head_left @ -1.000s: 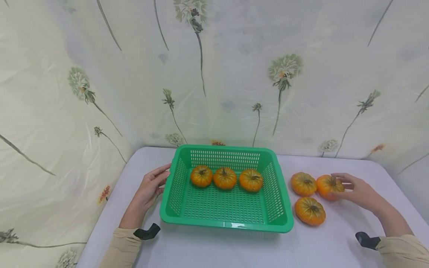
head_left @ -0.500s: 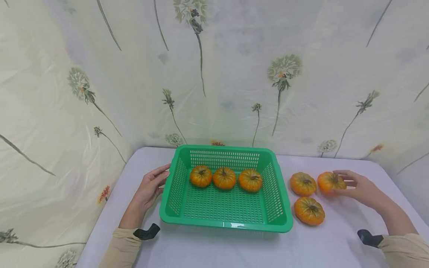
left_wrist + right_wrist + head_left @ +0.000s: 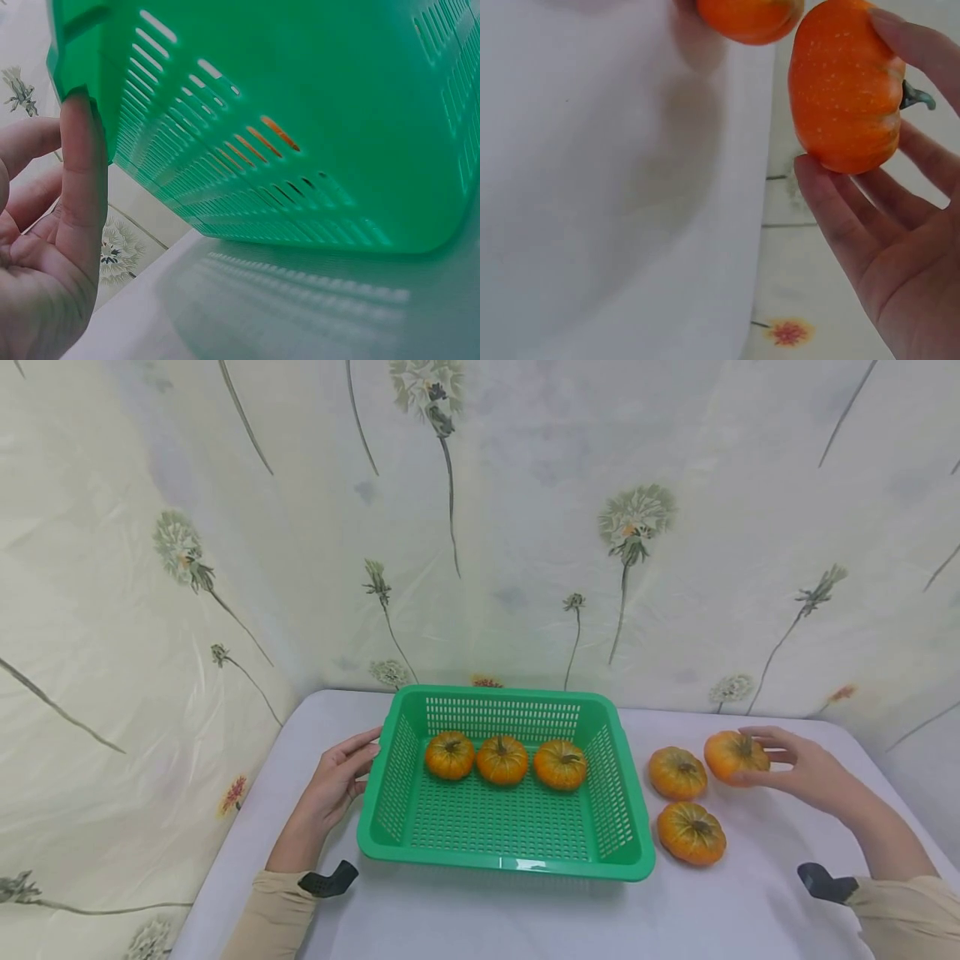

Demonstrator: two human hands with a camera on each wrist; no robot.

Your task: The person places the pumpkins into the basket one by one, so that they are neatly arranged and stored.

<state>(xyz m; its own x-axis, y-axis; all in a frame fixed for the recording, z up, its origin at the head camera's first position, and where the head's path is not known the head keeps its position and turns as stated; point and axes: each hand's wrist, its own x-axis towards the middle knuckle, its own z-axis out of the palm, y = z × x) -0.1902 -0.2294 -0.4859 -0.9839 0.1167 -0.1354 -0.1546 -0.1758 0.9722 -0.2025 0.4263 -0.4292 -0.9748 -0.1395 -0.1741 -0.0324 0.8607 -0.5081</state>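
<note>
A green plastic basket stands on the table, and small orange pumpkins lie in a row toward its back: a left one, a middle one and a right one. My left hand touches the basket's left side under the rim with fairly straight fingers. At the right, my right hand holds another pumpkin between thumb and fingers, its green stem facing the palm. That pumpkin looks raised off the table.
Two more pumpkins lie between the basket and my right hand, one farther back and one nearer. A flower-printed curtain hangs behind and to the left of the white table.
My right hand first shifts slightly right with its pumpkin, then moves it up and back in the head view, away from the other two. My left hand and the basket stay put.
</note>
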